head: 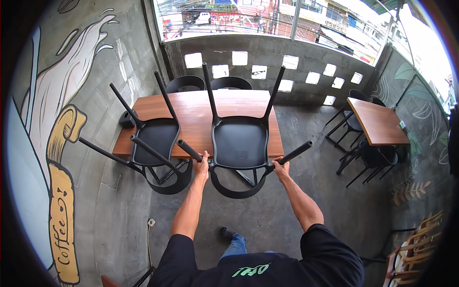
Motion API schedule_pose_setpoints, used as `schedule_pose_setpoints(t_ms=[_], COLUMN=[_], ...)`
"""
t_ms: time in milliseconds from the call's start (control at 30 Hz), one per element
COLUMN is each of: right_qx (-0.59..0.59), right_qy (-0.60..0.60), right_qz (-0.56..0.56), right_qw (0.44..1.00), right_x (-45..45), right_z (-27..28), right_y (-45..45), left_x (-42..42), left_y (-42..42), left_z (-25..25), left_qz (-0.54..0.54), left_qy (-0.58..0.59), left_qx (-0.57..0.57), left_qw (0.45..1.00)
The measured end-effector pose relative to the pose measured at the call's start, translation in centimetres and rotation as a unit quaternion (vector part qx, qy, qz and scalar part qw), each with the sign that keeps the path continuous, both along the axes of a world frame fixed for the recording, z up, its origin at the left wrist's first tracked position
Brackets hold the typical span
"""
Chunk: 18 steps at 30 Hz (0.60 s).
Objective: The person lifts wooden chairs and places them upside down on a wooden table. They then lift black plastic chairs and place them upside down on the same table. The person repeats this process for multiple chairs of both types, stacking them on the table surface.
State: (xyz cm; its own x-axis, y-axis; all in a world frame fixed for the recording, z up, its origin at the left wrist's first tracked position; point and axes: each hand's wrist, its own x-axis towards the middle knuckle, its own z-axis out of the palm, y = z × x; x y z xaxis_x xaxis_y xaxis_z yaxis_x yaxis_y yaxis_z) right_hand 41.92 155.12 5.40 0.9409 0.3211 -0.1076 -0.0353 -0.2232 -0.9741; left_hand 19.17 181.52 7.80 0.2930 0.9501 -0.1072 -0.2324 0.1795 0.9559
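A black plastic chair point(241, 142) lies upside down, its seat over the wooden tabletop point(190, 107) and its four legs pointing up. My left hand point(201, 165) grips it at the base of its near left leg. On the other side, my right hand point(281, 168) is closed around the base of the near right leg. The curved backrest hangs below the table's near edge, between my forearms. Just left of it, a second black chair point(156, 138) rests upturned on the same table, touched by neither hand. Whether the held chair's seat touches the tabletop cannot be told.
Two black chairs point(185, 83) stand behind the table's far edge. A black box point(127, 119) sits at its left end. To the right is another wooden table point(376, 120) with black chairs around it. Stacked wooden furniture point(412, 251) is at lower right; a cable socket point(151, 222) is at lower left.
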Motion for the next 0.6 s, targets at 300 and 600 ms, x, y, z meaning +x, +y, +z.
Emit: schedule_pose_setpoints(t_ms=[300, 600], right_qx=[0.115, 0.178], right_qy=[0.089, 0.223], right_qz=[-0.014, -0.068], right_qw=[0.989, 0.956], right_x=[-10.3, -15.0], right_z=[2.3, -0.7], right_y=[-16.3, -38.8], left_x=[-8.4, -9.6], left_y=[-17.0, -37.5], left_z=[6.8, 15.3], left_qz=[-0.077, -0.327], left_qy=[0.018, 0.186], left_qx=[0.079, 0.281], left_qw=[0.994, 0.883])
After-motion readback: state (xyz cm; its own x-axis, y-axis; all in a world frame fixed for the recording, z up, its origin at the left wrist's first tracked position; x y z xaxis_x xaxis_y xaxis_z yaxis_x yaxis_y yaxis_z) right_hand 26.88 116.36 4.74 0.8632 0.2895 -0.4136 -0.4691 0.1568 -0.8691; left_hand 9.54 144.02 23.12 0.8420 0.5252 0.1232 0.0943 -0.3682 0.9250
